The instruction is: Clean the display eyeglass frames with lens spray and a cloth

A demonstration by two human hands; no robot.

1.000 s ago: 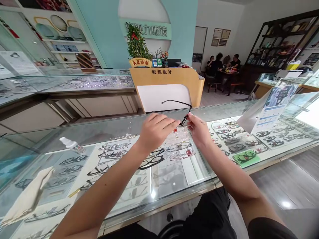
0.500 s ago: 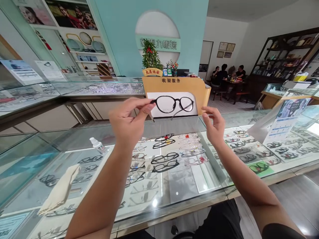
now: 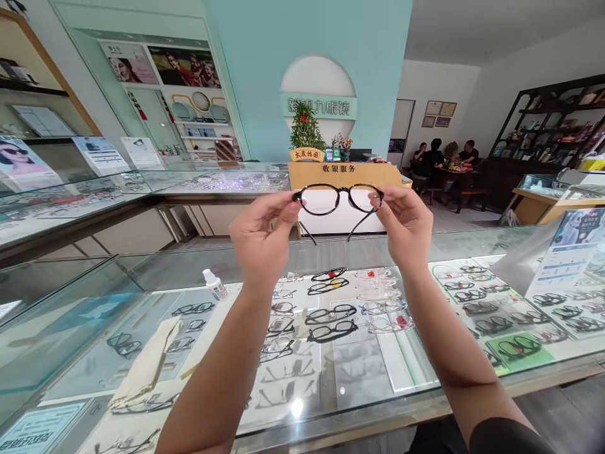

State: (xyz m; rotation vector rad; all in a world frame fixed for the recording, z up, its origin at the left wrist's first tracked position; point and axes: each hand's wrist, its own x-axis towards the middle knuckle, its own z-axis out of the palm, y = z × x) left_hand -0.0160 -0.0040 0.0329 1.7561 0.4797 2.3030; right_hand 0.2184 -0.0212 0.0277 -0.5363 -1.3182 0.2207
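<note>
Our left hand [image 3: 265, 236] is found pinching the left end of a pair of black-rimmed glasses [image 3: 344, 190] between thumb and fingers. We record our right hand [image 3: 409, 227] pinching the opposite end, its thumb close to the right lens. The glasses are held in the air above the worktop [image 3: 161, 268], roughly level, both arms unfolded and slanting downward.

On the glass surface we note a white spray bottle [image 3: 215, 285] left of our left forearm and a cream cloth [image 3: 147, 366], bunched lengthwise, nearer to us. Beneath the glass we observe rows of other glasses [image 3: 332, 329], one pair on a green card [image 3: 522, 354] to the right. A printed leaflet [image 3: 570, 252] stands beyond that card.
</note>
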